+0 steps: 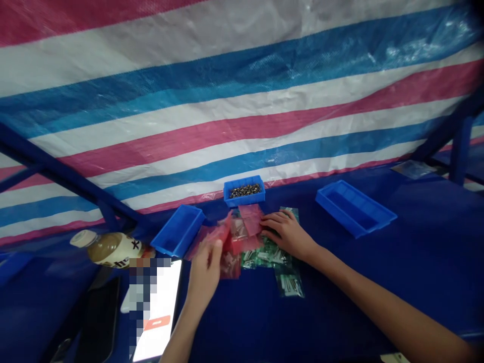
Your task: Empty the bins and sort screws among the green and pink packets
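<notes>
My left hand [207, 264] is closed on a pink plastic bag [220, 231], thumb against the fingers, at the left side of a small pile. Across the pile, my right hand [288, 235] lies with its fingers stretched out and slightly bent. Its fingertips touch or nearly touch the edge of another pink bag [251, 219]. Below that hand are several green-tinted clear bags [264, 253] holding small pale, slender pieces. One such green bag [290, 285] lies nearer to me. What the left fingertips pinch is partly hidden.
Behind the pile, a blue bin [244, 202] holds small metal parts. Blue bins stand left [178, 229] and right [353, 209] on the blue table [340, 322]. A drink bottle [109, 248], a lit phone [161, 322] and a dark phone [99, 320] lie left. Striped sheeting [242, 121] hangs behind.
</notes>
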A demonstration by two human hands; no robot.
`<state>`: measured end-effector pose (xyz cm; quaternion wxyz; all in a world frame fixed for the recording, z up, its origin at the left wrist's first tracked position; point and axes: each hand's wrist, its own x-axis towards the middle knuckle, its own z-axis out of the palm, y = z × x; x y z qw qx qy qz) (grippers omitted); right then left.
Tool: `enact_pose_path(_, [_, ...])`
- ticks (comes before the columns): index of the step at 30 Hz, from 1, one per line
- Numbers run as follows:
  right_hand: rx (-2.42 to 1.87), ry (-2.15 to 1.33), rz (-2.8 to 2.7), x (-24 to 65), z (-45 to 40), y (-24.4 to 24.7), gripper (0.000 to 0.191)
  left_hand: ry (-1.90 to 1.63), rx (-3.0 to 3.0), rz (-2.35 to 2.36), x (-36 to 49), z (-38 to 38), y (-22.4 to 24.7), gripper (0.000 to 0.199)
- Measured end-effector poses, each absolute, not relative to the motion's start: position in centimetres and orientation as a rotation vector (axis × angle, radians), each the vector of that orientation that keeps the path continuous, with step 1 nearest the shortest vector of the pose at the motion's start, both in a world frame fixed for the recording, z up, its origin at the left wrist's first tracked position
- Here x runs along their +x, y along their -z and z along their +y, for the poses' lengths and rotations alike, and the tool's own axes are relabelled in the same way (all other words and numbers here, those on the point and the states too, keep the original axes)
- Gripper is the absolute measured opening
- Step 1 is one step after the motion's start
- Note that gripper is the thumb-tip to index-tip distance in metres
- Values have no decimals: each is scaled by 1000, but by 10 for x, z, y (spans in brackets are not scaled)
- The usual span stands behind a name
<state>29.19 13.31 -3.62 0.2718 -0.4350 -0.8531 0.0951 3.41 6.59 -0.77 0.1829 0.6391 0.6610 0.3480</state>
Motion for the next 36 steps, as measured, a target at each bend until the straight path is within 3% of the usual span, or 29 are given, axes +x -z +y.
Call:
enact_pose_path(3, [-1158,-294,-2209,297,126,25,18,-1151,1593,1935,38,66,-8,39])
enact_pose_path(6, [-1031,-671,-2008,294,113,12,32,-1225,1840,1734,62,66,-14,36])
enact_pose_path(9, [-863,-1217,-1700,289,102,2,48,-946,2172,1495,96,64,-9,46])
enact_pose_path(11, [-883,-1355,-1563,293,101,-3,51,-746,2311,1420,111,61,-6,56])
enact_pose_path(16, [-1307,-871,-1830,341,126,-3,38,-643,2431,1623,93,63,-8,58])
enact_pose_path(22, [-1652,63,-2083,379,142,5,52,-174,2236,2038,39,68,6,87])
enact_pose_path(28, [-1422,48,-2260,347,129,10,43,-412,2245,1981,24,60,5,42])
enact_pose_path(36, [-1365,48,-2300,338,125,13,34,-903,1812,2301,23,61,-26,39])
